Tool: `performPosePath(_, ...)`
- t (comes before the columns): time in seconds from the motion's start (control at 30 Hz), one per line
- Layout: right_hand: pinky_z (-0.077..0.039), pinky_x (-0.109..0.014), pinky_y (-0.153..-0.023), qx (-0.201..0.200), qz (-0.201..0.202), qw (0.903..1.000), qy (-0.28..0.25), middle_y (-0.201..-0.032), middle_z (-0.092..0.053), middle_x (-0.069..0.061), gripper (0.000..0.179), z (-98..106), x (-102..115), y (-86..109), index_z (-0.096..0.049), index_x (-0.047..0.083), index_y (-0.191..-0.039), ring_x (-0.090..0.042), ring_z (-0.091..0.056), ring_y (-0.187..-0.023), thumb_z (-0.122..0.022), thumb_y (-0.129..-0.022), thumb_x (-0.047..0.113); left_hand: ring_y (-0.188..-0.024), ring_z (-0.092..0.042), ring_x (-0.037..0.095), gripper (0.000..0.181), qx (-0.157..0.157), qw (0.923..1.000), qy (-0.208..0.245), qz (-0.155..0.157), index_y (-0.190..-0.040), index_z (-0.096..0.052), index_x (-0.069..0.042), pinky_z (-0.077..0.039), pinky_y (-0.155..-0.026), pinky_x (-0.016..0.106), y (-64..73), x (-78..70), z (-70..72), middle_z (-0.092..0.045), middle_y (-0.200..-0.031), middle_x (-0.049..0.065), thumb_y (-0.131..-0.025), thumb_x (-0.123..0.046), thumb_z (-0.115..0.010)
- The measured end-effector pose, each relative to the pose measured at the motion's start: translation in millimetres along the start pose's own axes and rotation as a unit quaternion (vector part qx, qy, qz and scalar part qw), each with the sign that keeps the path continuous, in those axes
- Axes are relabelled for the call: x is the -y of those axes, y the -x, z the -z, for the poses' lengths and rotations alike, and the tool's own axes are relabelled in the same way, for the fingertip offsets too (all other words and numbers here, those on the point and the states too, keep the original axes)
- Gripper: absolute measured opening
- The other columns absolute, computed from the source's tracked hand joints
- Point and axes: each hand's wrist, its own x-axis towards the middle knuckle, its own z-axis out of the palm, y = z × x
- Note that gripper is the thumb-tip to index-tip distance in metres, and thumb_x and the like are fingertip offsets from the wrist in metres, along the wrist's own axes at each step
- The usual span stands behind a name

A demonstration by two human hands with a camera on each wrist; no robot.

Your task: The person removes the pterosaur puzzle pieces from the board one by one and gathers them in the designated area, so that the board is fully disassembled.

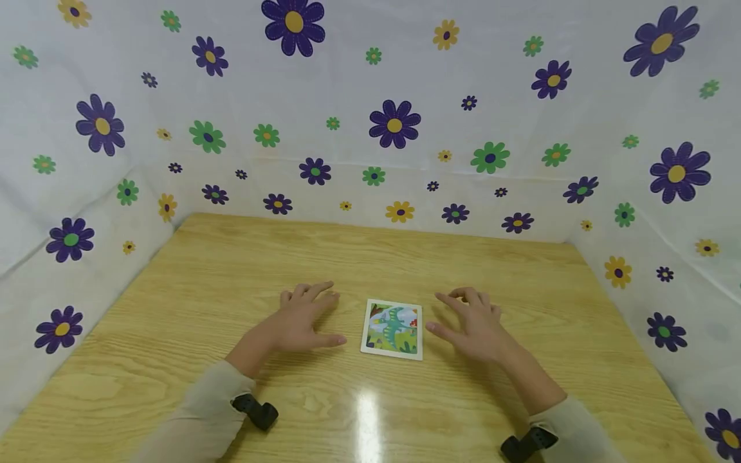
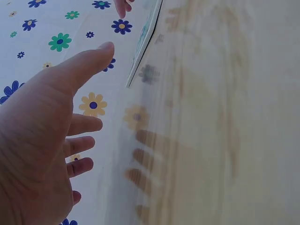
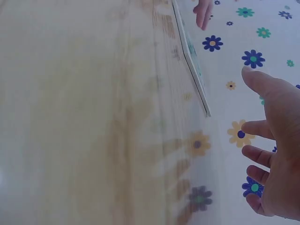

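A square picture puzzle [image 1: 392, 329] with a white border lies flat on the wooden table, showing a green winged dinosaur among plants. To its left is my left hand [image 1: 302, 321], fingers spread and apart from the puzzle. My right hand [image 1: 476, 325] hovers on the other side, its thumb close to the puzzle's right edge. Neither hand holds anything. In the left wrist view the puzzle [image 2: 146, 40] appears edge-on beyond the thumb of the left hand [image 2: 47, 126]. The right wrist view shows the puzzle's edge [image 3: 192, 61] beside the right hand [image 3: 276, 150].
The glossy wooden table [image 1: 260, 251] reflects a bright light near its front. White cloth [image 1: 347, 83] printed with purple, green and yellow flowers stands around the back and both sides. Dark straps with small devices [image 1: 257, 411] sit at both wrists.
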Motion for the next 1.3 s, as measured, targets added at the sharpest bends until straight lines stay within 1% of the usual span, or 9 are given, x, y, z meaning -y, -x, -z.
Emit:
performPosePath(0.13, -0.033, -0.058, -0.093, 0.004, 0.014, 0.9999, -0.006, -0.132, -0.052, -0.012, 0.066, -4.3, 2.2, -4.1, -0.058, 0.017, -0.142, -0.034, -0.041, -0.119, -0.064, -0.091, 0.058, -0.145, -0.025, 0.034, 0.092, 0.014, 0.9994, 0.03, -0.011, -0.153, -0.042, -0.016, -0.019, -0.108, 0.069, -5.5, -3.5, -5.5, -0.026, -0.164, 0.005, -0.083, -0.071, -0.065)
performPosePath(0.23, -0.037, -0.054, -0.092, 0.009, 0.028, 0.9994, -0.018, -0.128, -0.054, -0.011, 0.063, -7.3, 4.8, -8.7, -0.061, 0.016, -0.14, -0.031, -0.044, -0.115, -0.065, -0.091, 0.056, -0.146, -0.024, 0.034, 0.09, 0.021, 0.9978, 0.059, -0.02, -0.154, -0.041, -0.015, -0.016, -0.11, 0.071, -10.7, -6.1, -11.1, -0.026, -0.164, 0.004, -0.084, -0.065, -0.068)
performPosePath(0.37, -0.043, -0.045, -0.088, 0.026, 0.037, 0.9976, -0.053, -0.123, -0.056, -0.01, 0.061, -11.6, 9.5, -15.2, -0.062, 0.014, -0.138, -0.027, -0.047, -0.109, -0.067, -0.092, 0.053, -0.148, -0.021, 0.033, 0.091, 0.032, 0.995, 0.093, -0.021, -0.155, -0.039, -0.013, -0.016, -0.113, 0.067, -15.7, -11.4, -18.9, -0.025, -0.164, 0.002, -0.085, -0.064, -0.069)
performPosePath(0.5, -0.043, -0.034, -0.08, 0.054, 0.026, 0.9942, -0.09, -0.119, -0.057, -0.009, 0.061, -15.5, 14.8, -21.4, -0.062, 0.012, -0.138, -0.022, -0.049, -0.1, -0.066, -0.093, 0.053, -0.15, -0.018, 0.035, 0.091, 0.034, 0.9924, 0.115, -0.024, -0.155, -0.038, -0.011, -0.015, -0.115, 0.068, -18.0, -15.7, -24.2, -0.024, -0.165, 0.003, -0.086, -0.06, -0.07)
performPosePath(0.7, -0.044, -0.029, -0.071, 0.069, 0.017, 0.9912, -0.111, -0.111, -0.06, -0.005, 0.061, -18.4, 23.6, -29.7, -0.063, 0.012, -0.136, -0.015, -0.05, -0.086, -0.065, -0.093, 0.054, -0.153, -0.016, 0.031, 0.088, 0.05, 0.9849, 0.162, -0.033, -0.156, -0.036, -0.01, -0.024, -0.119, 0.057, -26.0, -19.3, -28.2, -0.019, -0.166, 0.003, -0.088, -0.054, -0.072)
performPosePath(0.77, -0.044, -0.028, -0.068, 0.072, 0.024, 0.9901, -0.118, -0.109, -0.06, -0.005, 0.058, -19.0, 26.7, -32.7, -0.064, 0.011, -0.135, -0.014, -0.05, -0.082, -0.066, -0.093, 0.052, -0.153, -0.017, 0.029, 0.088, 0.054, 0.9826, 0.174, -0.034, -0.156, -0.035, -0.011, -0.028, -0.119, 0.053, -29.3, -21.0, -29.0, -0.019, -0.167, 0.003, -0.088, -0.053, -0.072)
performPosePath(0.93, -0.046, -0.026, -0.065, 0.082, 0.041, 0.9873, -0.13, -0.103, -0.061, -0.004, 0.051, -23.7, 32.4, -40.6, -0.065, 0.009, -0.132, -0.013, -0.052, -0.078, -0.067, -0.095, 0.044, -0.153, -0.021, 0.03, 0.085, 0.058, 0.9776, 0.199, -0.037, -0.155, -0.036, -0.008, -0.029, -0.119, 0.052, -35.8, -22.8, -33.0, -0.022, -0.166, 0.005, -0.09, -0.048, -0.072)
performPosePath(1.13, -0.048, -0.027, -0.069, 0.084, 0.034, 0.985, -0.146, -0.101, -0.062, -0.002, 0.048, -30.7, 38.0, -49.1, -0.066, 0.008, -0.131, -0.014, -0.054, -0.082, -0.069, -0.094, 0.039, -0.151, -0.025, 0.03, 0.076, 0.051, 0.9704, 0.233, -0.034, -0.15, -0.04, 0.0, -0.031, -0.118, 0.051, -37.9, -23.7, -33.9, -0.027, -0.164, 0.007, -0.093, -0.04, -0.071)
performPosePath(1.3, -0.048, -0.026, -0.067, 0.091, 0.042, 0.9816, -0.162, -0.097, -0.064, -0.002, 0.04, -36.5, 42.8, -54.4, -0.067, 0.007, -0.127, -0.014, -0.055, -0.079, -0.07, -0.095, 0.031, -0.139, -0.045, 0.028, 0.067, 0.036, 0.9667, 0.251, -0.038, -0.146, -0.046, 0.003, -0.043, -0.109, 0.046, -37.3, -24.6, -33.7, -0.034, -0.161, 0.008, -0.095, -0.035, -0.07)
